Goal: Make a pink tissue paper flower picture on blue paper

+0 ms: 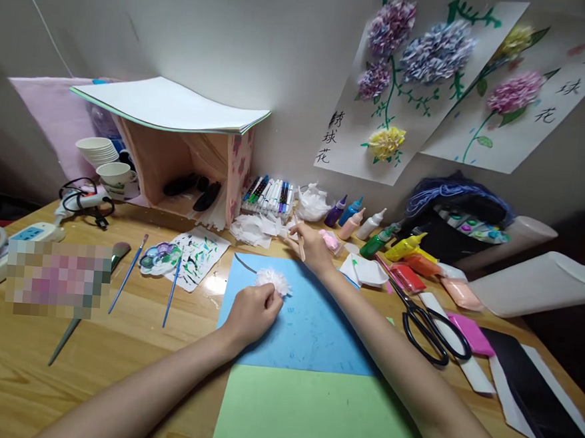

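A fluffy white paper flower point(272, 281) sits on a blue sheet of paper point(314, 334) near its upper left. My left hand point(253, 310) is closed in a fist at the flower's lower edge, its fingertips against the petals and partly hidden. Beyond the sheet's far edge, my right hand point(314, 247) pinches a thin pale wooden stick point(300, 247). Crumpled white paper pieces point(254, 230) lie just left of that hand. A dark curved line point(244, 264) runs toward the flower. A green sheet point(309, 414) lies on the near side of the blue one.
Paint bottles point(352, 223) and black scissors point(430, 329) lie to the right. On the left are blue-handled brushes point(129, 274), a paint-smeared paper point(202, 256), paper cups point(99, 151) and a power strip point(15, 246). Markers point(269, 194) stand by the pink box point(240, 169). Flower pictures point(348, 143) hang above.
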Tool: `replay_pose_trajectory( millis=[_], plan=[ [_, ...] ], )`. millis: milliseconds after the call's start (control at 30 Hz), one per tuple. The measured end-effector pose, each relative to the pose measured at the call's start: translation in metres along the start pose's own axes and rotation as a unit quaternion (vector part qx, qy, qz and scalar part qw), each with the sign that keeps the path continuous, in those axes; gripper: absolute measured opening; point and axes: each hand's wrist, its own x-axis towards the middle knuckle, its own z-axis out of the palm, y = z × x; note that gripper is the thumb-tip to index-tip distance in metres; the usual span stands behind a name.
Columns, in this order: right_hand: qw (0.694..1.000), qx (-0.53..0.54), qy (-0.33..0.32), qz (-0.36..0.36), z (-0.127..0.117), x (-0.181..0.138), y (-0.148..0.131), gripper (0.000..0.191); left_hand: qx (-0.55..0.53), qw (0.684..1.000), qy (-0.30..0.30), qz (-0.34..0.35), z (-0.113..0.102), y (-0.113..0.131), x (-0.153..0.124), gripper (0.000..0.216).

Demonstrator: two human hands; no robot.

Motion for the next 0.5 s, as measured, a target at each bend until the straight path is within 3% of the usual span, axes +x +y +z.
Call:
replay_pose_trajectory(
  millis=[133,267,400,500],
  plan=[
    [0.999,0.007,0.027,0.030,0.004,0.006,-0.005,0.006,-0.005,1.000,0.009,0.002,0.000,-0.002,0.000,0.029],
    [0.988,0.111,0.062,0.091,-0.015,-0.011,-0.016,0.008,-0.021,0.999,0.030,0.004,-0.001,-0.002,0.000,0.031],
    [0.949,0.293,-0.012,0.118,-0.035,-0.049,-0.038,0.019,-0.077,0.996,0.050,-0.005,-0.007,0.001,0.000,0.026],
    [0.932,0.332,-0.072,0.127,-0.041,-0.078,-0.055,0.019,-0.118,0.993,0.018,0.007,-0.013,0.003,-0.002,0.025]
  ],
)
